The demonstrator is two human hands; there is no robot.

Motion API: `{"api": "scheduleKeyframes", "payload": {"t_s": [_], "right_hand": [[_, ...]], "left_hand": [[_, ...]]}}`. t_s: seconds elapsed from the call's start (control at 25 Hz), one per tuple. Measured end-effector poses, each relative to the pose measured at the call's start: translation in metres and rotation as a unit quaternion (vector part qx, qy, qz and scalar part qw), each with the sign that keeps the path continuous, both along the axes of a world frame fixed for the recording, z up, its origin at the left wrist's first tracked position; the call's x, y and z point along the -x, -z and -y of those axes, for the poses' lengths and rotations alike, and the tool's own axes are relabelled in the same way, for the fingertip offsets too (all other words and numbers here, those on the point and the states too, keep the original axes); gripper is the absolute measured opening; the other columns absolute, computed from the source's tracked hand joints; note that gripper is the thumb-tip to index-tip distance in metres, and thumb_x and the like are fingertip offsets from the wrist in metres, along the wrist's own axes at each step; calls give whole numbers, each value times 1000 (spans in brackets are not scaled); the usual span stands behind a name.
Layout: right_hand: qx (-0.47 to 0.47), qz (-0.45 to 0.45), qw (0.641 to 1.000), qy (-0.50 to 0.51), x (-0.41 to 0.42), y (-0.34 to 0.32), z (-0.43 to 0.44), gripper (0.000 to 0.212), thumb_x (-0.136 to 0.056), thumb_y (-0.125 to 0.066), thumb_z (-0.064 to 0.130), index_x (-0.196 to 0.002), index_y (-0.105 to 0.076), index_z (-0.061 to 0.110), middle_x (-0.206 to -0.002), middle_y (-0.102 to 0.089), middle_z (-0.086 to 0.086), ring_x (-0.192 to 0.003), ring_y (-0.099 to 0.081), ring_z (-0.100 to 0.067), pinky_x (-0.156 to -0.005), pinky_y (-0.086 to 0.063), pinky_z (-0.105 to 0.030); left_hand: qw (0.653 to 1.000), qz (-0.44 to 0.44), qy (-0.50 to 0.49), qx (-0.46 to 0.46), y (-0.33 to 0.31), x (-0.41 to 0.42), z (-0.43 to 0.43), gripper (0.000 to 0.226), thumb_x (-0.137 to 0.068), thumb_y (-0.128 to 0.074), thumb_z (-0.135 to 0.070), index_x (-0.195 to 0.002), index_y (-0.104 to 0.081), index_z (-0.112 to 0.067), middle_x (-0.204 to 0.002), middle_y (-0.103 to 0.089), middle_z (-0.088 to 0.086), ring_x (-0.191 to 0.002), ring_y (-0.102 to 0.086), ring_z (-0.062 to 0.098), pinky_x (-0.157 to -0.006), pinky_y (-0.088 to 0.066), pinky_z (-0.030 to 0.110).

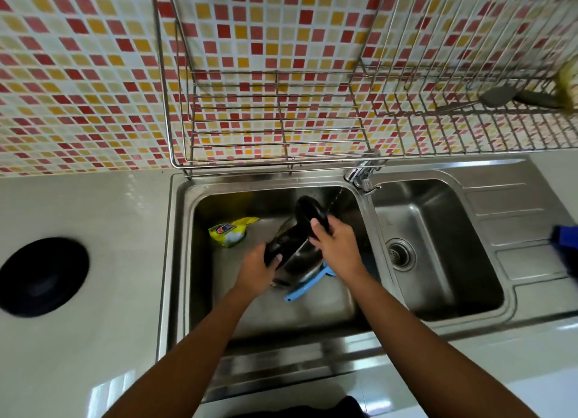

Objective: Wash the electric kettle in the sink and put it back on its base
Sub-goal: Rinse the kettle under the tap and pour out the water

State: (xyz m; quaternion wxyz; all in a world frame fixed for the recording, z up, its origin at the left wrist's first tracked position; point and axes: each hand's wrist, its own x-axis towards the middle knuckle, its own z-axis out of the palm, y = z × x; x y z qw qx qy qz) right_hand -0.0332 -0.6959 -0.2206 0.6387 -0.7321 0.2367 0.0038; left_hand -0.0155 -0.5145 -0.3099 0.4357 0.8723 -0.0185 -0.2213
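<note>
we hold the kettle tilted in the sink
left hand grips its handle; right hand curls round the open lid

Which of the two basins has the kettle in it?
The larger left basin, under the running tap: the kettle is there beside a yellow packet. The smaller right basin shows only its drain.

A wire dish rack hangs on the red-and-yellow mosaic wall, 1 grey utensil lying in its right section. A yellow packet lies near a blue handle.
</note>
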Motion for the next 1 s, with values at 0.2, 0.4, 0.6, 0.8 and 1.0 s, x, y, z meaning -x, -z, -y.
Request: {"api": "scheduleKeyframes", "payload": {"t_s": [0.2, 0.4, 0.6, 0.8, 1.0], "right_hand": [[-198, 32, 979, 49, 9, -44, 15, 20, -98, -56, 19, -113, -65, 10, -107, -71, -19, -94, -72, -35, -80, -60, -35], [-194, 24, 980, 29, 21, -50, 6, 22, -96, -60, 20, -114, -66, 10, -102, -74, -16, -86, -74, -33, -78, -60, -36], [-122, 51, 991, -29, 33, -45, -12, 19, -92, -64, 11, -110, -69, 12, -84, -74, 5, -80, -72, -13, -68, -57, -21], [-125, 46, 991, -31, 37, -44, -16, 18, -91, -64, 9, -108, -69, 13, -82, -72, 4, -72, -68, -1, -65, -56, -17], [-183, 13, 983, 13, 37, -40, -14, 24, -91, -65, 14, -114, -69, 8, -99, -75, -8, -92, -73, -22, -66, -57, -25]], "left_hand": [[984, 158, 80, -2, -80, -7, -31, 45, -83, -67, -59, -99, -66, -17, -78, -64, -9, -71, -62, 10, -65, -48, 27], [953, 227, 152, -133, -134, -26, -42, 60, -85, -41, -79, -68, -56, -24, -56, -55, -6, -59, -59, 19, -57, -42, 32], [902, 250, 228, -266, -156, -35, -43, 65, -86, -36, -80, -66, -56, -21, -65, -57, 2, -69, -62, 25, -63, -48, 35], [869, 245, 272, -334, -177, -40, -34, 67, -87, -39, -78, -72, -60, -16, -73, -63, 7, -73, -64, 26, -66, -49, 35], [833, 231, 313, -394, -194, -45, -16, 65, -89, -41, -75, -79, -59, -14, -80, -58, 6, -81, -64, 26, -67, -41, 32]]}}
